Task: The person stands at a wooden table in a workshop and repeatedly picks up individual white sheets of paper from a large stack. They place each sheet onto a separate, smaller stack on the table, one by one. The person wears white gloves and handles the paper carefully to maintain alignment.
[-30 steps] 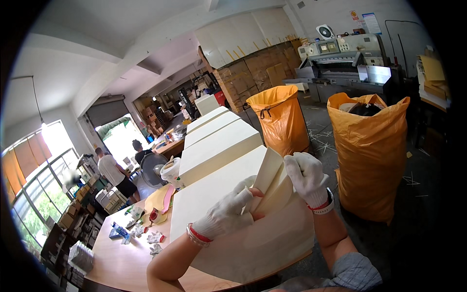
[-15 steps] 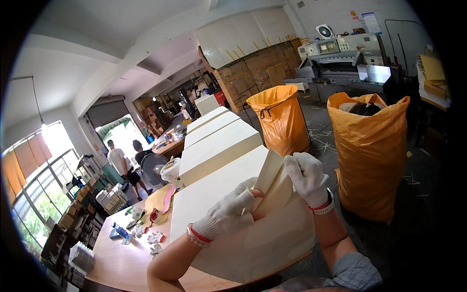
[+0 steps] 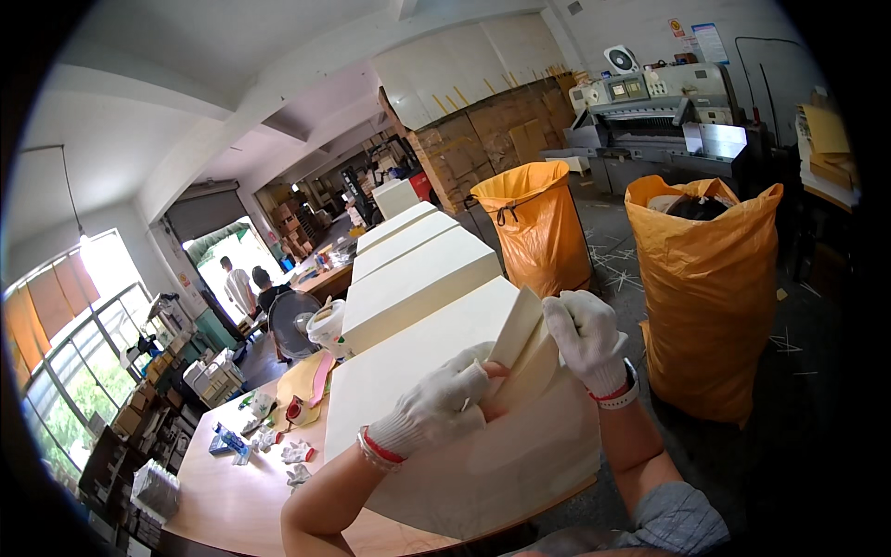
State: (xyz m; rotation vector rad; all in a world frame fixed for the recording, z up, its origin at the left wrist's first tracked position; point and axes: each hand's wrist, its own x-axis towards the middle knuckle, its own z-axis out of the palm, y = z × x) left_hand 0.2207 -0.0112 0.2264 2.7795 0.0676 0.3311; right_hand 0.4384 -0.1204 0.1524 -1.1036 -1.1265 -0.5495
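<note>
Nothing has shifted since a second ago except the people by the far doorway. My gloved left hand (image 3: pixel 436 404) stays closed around the lifted sheaf of cream sheets (image 3: pixel 524 348); my right hand (image 3: pixel 587 336) pinches its top corner. Beneath both lies the cream paper stack (image 3: pixel 408 362). Beyond my right fingers stand two orange bags (image 3: pixel 710 288).
</note>
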